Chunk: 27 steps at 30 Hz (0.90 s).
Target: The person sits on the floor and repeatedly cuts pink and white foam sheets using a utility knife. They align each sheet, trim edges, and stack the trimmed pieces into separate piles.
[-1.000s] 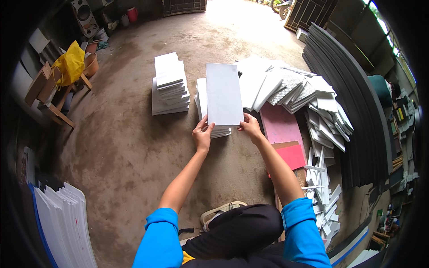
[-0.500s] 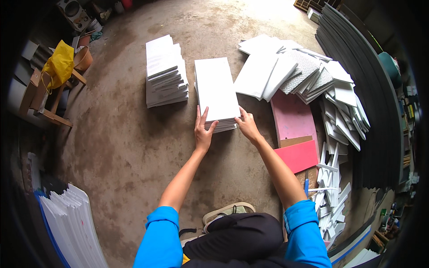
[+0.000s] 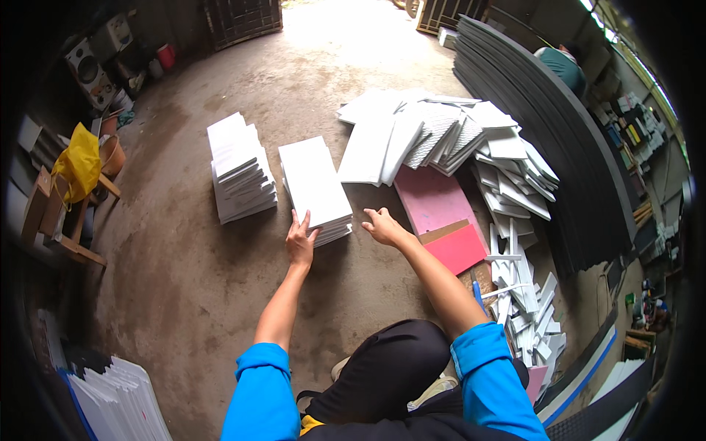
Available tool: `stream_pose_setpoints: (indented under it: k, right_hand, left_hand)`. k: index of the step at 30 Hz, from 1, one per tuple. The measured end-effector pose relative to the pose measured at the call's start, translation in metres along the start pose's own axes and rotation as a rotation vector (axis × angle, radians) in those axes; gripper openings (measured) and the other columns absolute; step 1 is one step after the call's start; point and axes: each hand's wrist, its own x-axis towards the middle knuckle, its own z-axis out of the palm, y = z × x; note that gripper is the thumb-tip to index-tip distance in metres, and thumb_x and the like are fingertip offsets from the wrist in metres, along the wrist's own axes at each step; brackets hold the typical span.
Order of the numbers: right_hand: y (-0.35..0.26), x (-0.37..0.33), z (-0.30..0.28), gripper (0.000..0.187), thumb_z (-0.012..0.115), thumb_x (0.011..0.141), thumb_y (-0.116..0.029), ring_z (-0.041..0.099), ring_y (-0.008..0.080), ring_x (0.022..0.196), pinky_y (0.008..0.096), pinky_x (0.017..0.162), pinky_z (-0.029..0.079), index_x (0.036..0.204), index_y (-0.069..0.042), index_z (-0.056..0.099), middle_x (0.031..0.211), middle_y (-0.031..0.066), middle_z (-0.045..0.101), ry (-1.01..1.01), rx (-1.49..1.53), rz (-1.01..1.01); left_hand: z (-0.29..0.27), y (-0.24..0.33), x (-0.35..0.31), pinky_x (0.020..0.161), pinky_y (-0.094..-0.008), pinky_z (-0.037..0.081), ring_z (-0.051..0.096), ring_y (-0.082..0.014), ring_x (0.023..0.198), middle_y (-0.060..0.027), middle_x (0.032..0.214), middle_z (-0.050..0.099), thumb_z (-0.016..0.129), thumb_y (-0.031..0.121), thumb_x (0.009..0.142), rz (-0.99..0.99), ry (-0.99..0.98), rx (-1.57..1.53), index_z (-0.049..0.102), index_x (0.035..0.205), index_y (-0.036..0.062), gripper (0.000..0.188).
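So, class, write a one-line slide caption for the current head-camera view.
Left hand at the near end of a stack of white boards, right hand apart beside it.

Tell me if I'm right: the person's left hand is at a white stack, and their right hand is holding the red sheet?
Not quite. The head view shows the right hand held out empty, apart from the red sheet. The left hand is at a white stack.

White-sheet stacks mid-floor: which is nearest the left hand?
The right stack, its near end at the left hand; the left stack stands farther away.
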Motion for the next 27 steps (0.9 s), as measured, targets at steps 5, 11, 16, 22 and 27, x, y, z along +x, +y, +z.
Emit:
stream_pose_setpoints:
  k: [5, 11, 16, 22, 27]
  right_hand:
    - [0.031, -0.061, -0.019, 0.042, 0.048, 0.091, -0.036, 0.049, 0.0367, 0.114, 0.0458, 0.093, 0.044, 0.124, -0.01, 0.048, 0.13, 0.0161, 0.04, -0.055, -0.276, 0.194]
    - [0.069, -0.167, -0.048, 0.036, 0.051, 0.089, -0.032, 0.055, 0.0322, 0.107, 0.0437, 0.089, 0.045, 0.116, -0.008, 0.054, 0.112, 0.0171, 0.058, 0.017, -0.248, 0.157]
    - [0.145, -0.277, -0.062, 0.033, 0.052, 0.087, -0.025, 0.057, 0.0351, 0.101, 0.043, 0.086, 0.045, 0.11, -0.002, 0.055, 0.104, 0.0209, 0.06, 0.174, -0.17, 0.226]
    - [0.249, -0.388, -0.049, 0.032, 0.054, 0.086, -0.025, 0.059, 0.0346, 0.097, 0.0416, 0.083, 0.046, 0.109, -0.003, 0.057, 0.101, 0.0194, 0.062, 0.263, -0.041, 0.478]
    - [0.327, -0.412, -0.025, 0.03, 0.054, 0.084, -0.023, 0.061, 0.0316, 0.092, 0.0397, 0.081, 0.047, 0.106, -0.003, 0.06, 0.1, 0.0176, 0.064, 0.302, 0.169, 0.617]
  left_hand:
    - [-0.003, 0.042, -0.011, 0.106, -0.0611, 0.008, 0.006, -0.0391, 0.137, -0.0253, 0.147, 0.012, 0.071, 0.036, 0.074, -0.168, -0.163, 0.227, 0.02, 0.144, 0.0255, 0.087]
    - [-0.016, 0.159, -0.019, 0.106, -0.055, 0.019, 0.015, -0.0385, 0.136, -0.0247, 0.146, 0.015, 0.063, 0.032, 0.082, 0.38, -0.357, -0.189, 0.039, 0.132, 0.0099, 0.06]
    - [-0.017, 0.285, -0.038, 0.102, -0.043, 0.033, 0.039, -0.0349, 0.125, -0.0198, 0.132, 0.044, 0.065, 0.023, 0.08, 0.862, -0.669, -0.493, 0.059, 0.112, 0.0098, 0.035]
    - [-0.002, 0.372, -0.064, 0.088, -0.0408, 0.045, 0.056, -0.0319, 0.103, -0.014, 0.109, 0.06, 0.064, 0.023, 0.08, 1.246, -0.944, -0.334, 0.06, 0.107, 0.0082, 0.031]
    - [0.048, 0.391, -0.095, 0.084, -0.0393, 0.046, 0.058, -0.0286, 0.097, -0.0103, 0.099, 0.063, 0.063, 0.028, 0.08, 1.32, -0.998, -0.152, 0.061, 0.104, 0.0101, 0.031]
